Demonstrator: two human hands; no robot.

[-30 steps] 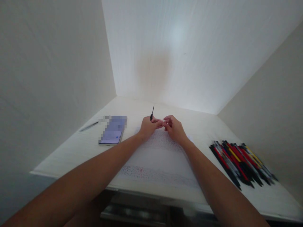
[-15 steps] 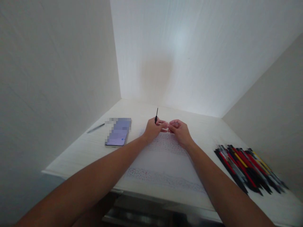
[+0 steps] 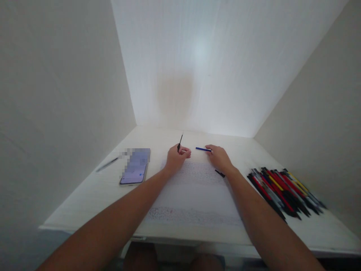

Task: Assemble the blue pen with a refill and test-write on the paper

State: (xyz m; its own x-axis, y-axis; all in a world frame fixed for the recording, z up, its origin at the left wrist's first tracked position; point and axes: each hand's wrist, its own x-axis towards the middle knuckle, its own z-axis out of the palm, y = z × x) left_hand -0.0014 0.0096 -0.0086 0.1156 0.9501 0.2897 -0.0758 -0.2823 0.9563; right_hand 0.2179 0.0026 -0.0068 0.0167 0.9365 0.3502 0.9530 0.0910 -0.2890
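My left hand point(image 3: 176, 156) is closed, resting over the top edge of a sheet of paper with writing point(image 3: 194, 192). A thin dark rod with a thicker black lower part point(image 3: 179, 146), like a pen refill in a black piece, stands up tilted from its fingers. The fingertips pinch together; anything between them is too small to make out. My right hand point(image 3: 218, 156) is closed on the end of a blue pen tube point(image 3: 202, 149), which points left toward the left hand. Beside the right wrist, a short black pen part point(image 3: 219, 173) lies on the paper.
A phone with a lit screen point(image 3: 135, 167) lies on the white desk point(image 3: 84, 203) at the left, with a slim pen point(image 3: 107, 164) beyond it. Several red, black, yellow and grey pens point(image 3: 284, 192) lie in a row at the right. White walls enclose three sides.
My hands have moved apart from each other. The blue pen tube now shows in my right hand, and the black pen part shows by the right wrist. The view has shifted slightly.
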